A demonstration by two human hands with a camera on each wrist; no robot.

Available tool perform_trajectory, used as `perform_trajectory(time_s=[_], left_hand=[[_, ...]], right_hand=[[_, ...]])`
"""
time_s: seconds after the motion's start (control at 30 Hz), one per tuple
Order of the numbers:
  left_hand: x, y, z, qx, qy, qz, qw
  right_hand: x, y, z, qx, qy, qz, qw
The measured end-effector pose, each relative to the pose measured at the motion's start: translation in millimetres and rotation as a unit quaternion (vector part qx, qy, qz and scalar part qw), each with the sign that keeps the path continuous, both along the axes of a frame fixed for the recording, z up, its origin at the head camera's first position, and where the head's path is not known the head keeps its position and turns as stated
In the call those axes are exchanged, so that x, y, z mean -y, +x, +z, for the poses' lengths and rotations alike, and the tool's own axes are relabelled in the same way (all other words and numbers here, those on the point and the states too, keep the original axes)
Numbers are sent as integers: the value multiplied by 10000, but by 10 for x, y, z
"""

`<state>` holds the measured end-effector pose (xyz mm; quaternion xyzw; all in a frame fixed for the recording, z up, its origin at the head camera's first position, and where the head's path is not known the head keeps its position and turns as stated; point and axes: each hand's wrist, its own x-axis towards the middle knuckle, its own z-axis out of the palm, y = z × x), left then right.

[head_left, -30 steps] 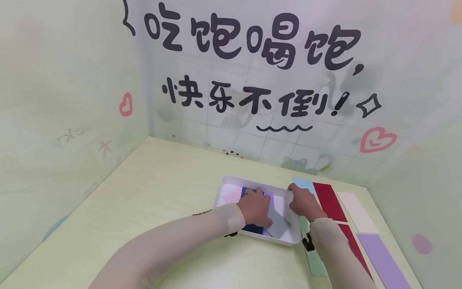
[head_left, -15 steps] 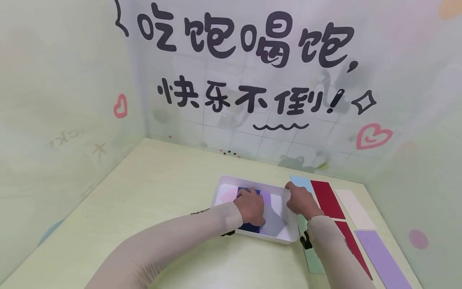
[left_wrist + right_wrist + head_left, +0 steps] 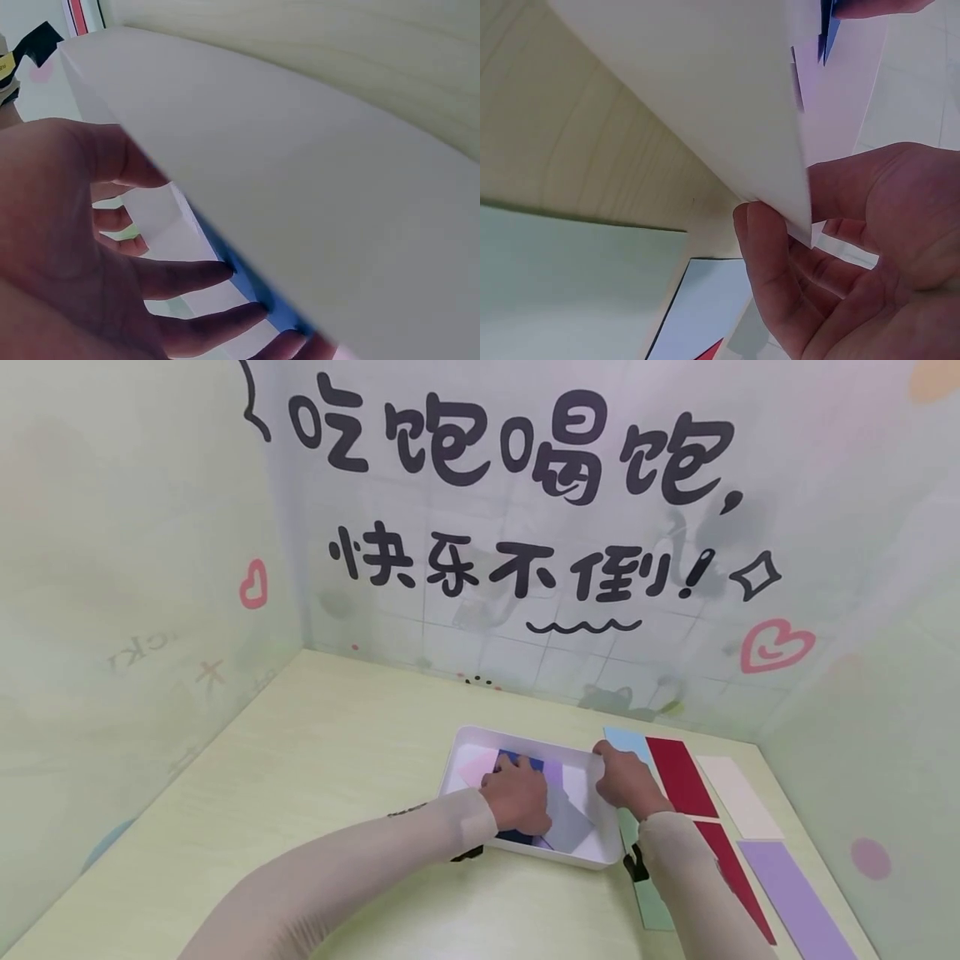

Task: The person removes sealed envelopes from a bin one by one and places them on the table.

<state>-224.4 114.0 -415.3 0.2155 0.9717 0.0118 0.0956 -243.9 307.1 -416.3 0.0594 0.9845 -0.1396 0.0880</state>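
A shallow white tray (image 3: pixel 577 859) stands on the table in the head view. Inside lie a pink card (image 3: pixel 474 766), a dark blue card (image 3: pixel 517 837) and a lavender card (image 3: pixel 555 771). My left hand (image 3: pixel 517 795) is over the blue card, its thumb at one side and fingertips on the card's face. In the left wrist view the fingertips meet the blue card (image 3: pixel 244 283), while the tray wall (image 3: pixel 255 142) hides part of it. My right hand (image 3: pixel 630 778) grips the tray's right end, thumb and fingers on either side of the wall, as the right wrist view shows.
Right of the tray lie a light blue card (image 3: pixel 624 740), a green card (image 3: pixel 655 906), two red cards, the farther red card (image 3: pixel 682 777) by the light blue one, a pale card (image 3: pixel 738 797) and a purple card (image 3: pixel 795 897). A printed back wall (image 3: pixel 480 635) borders the table.
My left thumb has drawn in closer to the fingers around the blue card. The right hand keeps its hold on the tray. The head view has shifted slightly.
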Motion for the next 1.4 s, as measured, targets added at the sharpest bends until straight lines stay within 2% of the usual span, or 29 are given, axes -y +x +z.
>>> perform_trajectory(time_s=[0.23, 0.53, 0.77, 0.9, 1.07, 1.2, 1.4], left_hand=[[29, -18, 60, 25, 224, -99, 9997], [177, -12, 299, -204, 545, -451, 9973], [420, -89, 497, -505, 870, -650, 9928], [618, -203, 609, -567, 1060, -529, 9913], [896, -390, 686, -564, 1010, -117, 9932], [1172, -547, 659, -541, 1099, 168, 9923], [1686, -833, 491, -514, 1068, 518, 9916]], right_hand=[[-11, 7, 8, 13, -18, 36, 10000], [-44, 15, 6, 78, -63, 36, 9999], [-79, 32, -3, 62, 3, 86, 9999], [-89, 22, -12, 106, 19, 79, 9999], [-91, 10, -28, 118, -4, 51, 9999], [-81, 3, -42, 101, -25, 65, 9999], [-27, 2, -33, 128, -38, 61, 9999]])
